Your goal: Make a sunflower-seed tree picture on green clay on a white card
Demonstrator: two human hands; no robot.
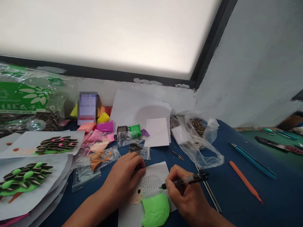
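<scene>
My right hand [186, 190] is closed round a black pen [187, 180]. The pen's tip touches the right part of a drawn rounded outline filled with small marks, on a sheet of white paper [162, 167]. My left hand [127, 171] lies on the paper's left side with its fingers bent a little, holding nothing. Below the outline sits a flattened lump of bright green clay [156, 209]. Left of the green clay, a pale peach clay patch [135, 197] with a dark dot is partly covered by my left hand.
Finished seed-and-clay pictures [28, 179] are stacked at left, before a large bag of seeds [30, 101]. Clay packets [99, 157] lie at centre left. A clear plastic bag [201, 151] holds seeds. An orange tool [245, 181] and blue tools [254, 162] lie to the right.
</scene>
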